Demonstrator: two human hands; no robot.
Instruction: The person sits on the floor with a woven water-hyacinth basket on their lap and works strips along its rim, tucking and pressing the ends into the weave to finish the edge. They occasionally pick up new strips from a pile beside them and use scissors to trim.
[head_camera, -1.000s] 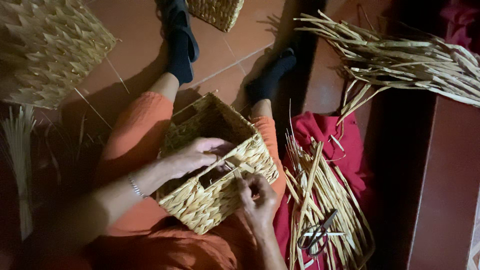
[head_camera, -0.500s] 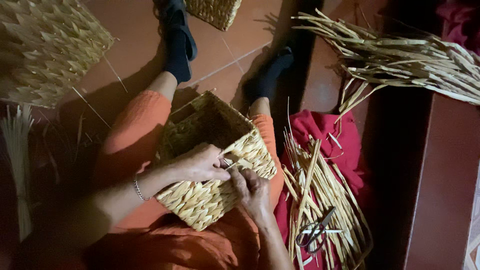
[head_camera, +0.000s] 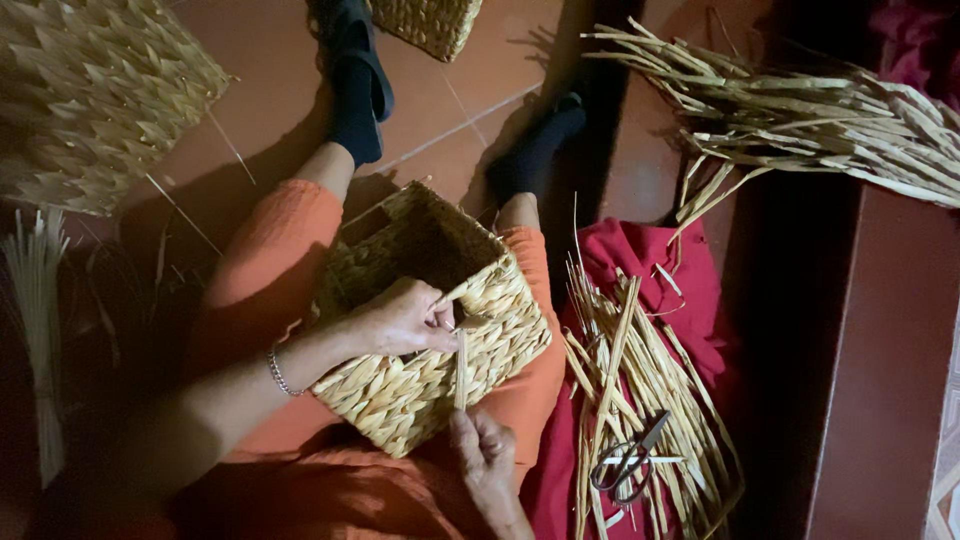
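- We rest a square woven basket (head_camera: 425, 330) on our lap, between our thighs in orange trousers (head_camera: 260, 290), its open mouth tipped away from us toward our feet
- Our left hand (head_camera: 405, 318) lies over the near rim of the basket, fingers curled and pinching the top of a single straw strand (head_camera: 461, 368) right at the rim
- The strand runs straight down the outer wall of the basket from the left hand toward the right hand
- Our right hand (head_camera: 485, 450) sits just below the basket's near bottom edge, fingers bent upward and gripping the lower end of that same strand
- So the basket lies between the two hands, the left on top of it, the right under its lower corner, both touching it
- A thin bracelet (head_camera: 278, 372) circles our left wrist
- To our right a bundle of loose straw strips (head_camera: 640, 380) lies on a red cloth (head_camera: 650, 260) on the floor, just beside our right leg
- A pair of scissors (head_camera: 628, 462) lies on top of those strips, well clear of both hands
- A larger sheaf of dry straw (head_camera: 800, 110) stretches across the upper right
- A second woven basket (head_camera: 90, 90) stands at the upper left on the tiled floor (head_camera: 470, 100), and a corner of a third basket (head_camera: 425, 20) shows at the top edge by our dark socks (head_camera: 355, 90)
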